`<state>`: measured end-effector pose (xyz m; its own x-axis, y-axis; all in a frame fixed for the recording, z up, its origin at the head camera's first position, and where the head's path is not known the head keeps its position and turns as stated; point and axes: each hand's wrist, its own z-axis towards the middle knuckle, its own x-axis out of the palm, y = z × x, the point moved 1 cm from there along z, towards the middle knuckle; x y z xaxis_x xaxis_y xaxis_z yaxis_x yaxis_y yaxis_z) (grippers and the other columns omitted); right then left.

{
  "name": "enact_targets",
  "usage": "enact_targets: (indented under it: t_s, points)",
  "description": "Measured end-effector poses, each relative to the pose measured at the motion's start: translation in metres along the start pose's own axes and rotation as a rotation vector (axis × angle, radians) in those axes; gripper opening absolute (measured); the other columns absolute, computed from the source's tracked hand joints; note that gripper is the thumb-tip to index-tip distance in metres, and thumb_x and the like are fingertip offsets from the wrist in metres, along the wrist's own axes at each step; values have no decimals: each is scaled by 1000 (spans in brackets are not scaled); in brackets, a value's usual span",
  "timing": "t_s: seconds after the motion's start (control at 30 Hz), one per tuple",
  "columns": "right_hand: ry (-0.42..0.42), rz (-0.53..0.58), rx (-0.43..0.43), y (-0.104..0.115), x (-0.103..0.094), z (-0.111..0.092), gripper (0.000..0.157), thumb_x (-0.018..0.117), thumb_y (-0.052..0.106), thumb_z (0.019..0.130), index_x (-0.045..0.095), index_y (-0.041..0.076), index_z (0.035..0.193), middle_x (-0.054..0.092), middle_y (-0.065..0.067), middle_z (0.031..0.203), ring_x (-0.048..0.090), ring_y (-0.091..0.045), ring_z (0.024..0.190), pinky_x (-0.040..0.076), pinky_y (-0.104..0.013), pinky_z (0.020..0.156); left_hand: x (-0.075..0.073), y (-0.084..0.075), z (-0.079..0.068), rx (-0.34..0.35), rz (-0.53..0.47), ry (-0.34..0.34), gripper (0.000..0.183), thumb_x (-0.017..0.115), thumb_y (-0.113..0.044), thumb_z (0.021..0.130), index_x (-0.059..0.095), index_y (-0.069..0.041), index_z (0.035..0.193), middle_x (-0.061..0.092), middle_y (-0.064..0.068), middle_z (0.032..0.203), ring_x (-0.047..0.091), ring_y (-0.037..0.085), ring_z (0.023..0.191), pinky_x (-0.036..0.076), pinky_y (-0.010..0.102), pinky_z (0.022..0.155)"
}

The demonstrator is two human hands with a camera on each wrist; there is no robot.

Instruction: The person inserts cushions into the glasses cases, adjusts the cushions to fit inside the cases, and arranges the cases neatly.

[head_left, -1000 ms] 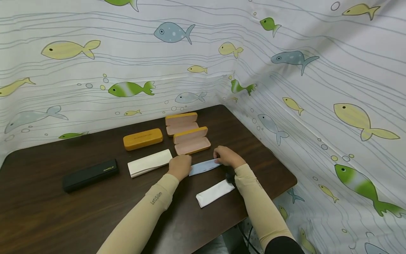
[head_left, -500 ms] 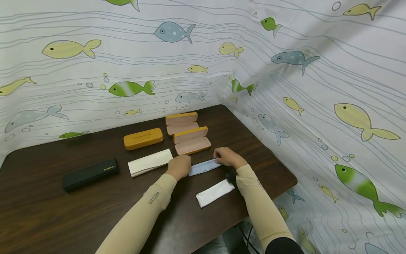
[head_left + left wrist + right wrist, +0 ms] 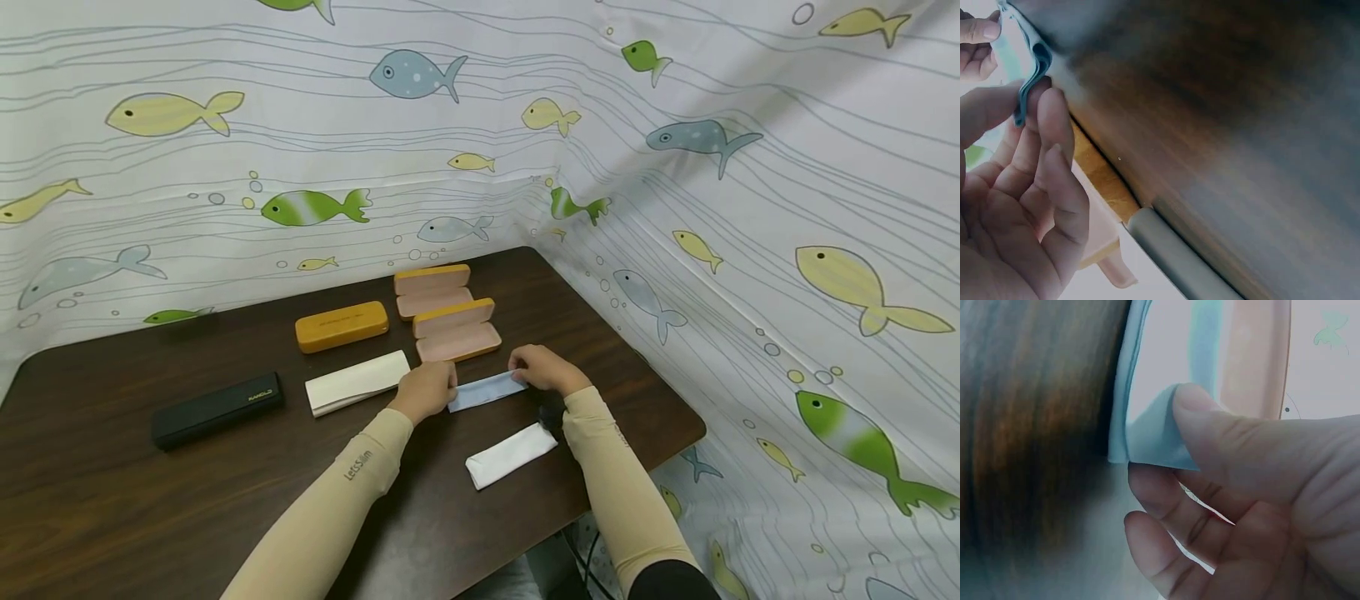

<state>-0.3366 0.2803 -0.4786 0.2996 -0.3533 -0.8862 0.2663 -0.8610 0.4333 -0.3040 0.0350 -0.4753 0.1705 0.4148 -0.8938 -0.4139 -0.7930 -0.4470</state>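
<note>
A light blue cloth [image 3: 486,392], folded into a narrow strip, stretches between both hands above the dark wooden table. My left hand [image 3: 425,392] pinches its left end; in the left wrist view the cloth's layered edge [image 3: 1041,59] bends between thumb and fingers. At the other end my right hand [image 3: 546,369] holds the strip, thumb on top and fingers beneath, as the right wrist view shows with the folded layers [image 3: 1154,419]. Just behind the strip lies an open yellow glasses case [image 3: 459,337] with a pale pink lining.
Another open glasses case [image 3: 435,300] and a closed yellow one [image 3: 342,327] stand farther back. A cream folded cloth [image 3: 358,382] lies by the left hand, a white folded cloth [image 3: 512,455] in front. At left sits a black case [image 3: 217,411]. Fish-patterned curtains [image 3: 300,150] border the table.
The left hand has turned slightly, so its fingers show more at the cloth's end. The blue strip stays between both hands; the other things have not moved.
</note>
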Motion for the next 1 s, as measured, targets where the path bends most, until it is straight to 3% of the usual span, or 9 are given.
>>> enact_targets:
  t_s: [0.37, 0.83, 1.0]
  points:
    - [-13, 30, -51, -4, -5, 12, 7, 67, 9, 99, 67, 3, 102, 65, -4, 96, 58, -18, 86, 50, -36, 81, 2, 12, 12, -52, -23, -12, 6, 69, -12, 96, 70, -12, 90, 64, -2, 79, 56, 15, 64, 48, 35, 59]
    - [-30, 49, -109, -4, -13, 41, 6, 64, 8, 100, 66, 3, 103, 67, -7, 101, 60, -20, 92, 51, -39, 86, -12, 21, 24, -102, 2, -80, 8, 69, -15, 97, 74, -9, 100, 68, 3, 85, 59, 17, 63, 50, 36, 55]
    - [-50, 66, -97, -2, -18, 52, 10, 64, 9, 101, 67, 3, 108, 68, -9, 108, 62, -24, 101, 50, -42, 92, -18, 25, 29, -136, 19, -84, 9, 68, -17, 98, 75, -11, 100, 66, 1, 76, 59, 18, 62, 49, 35, 55]
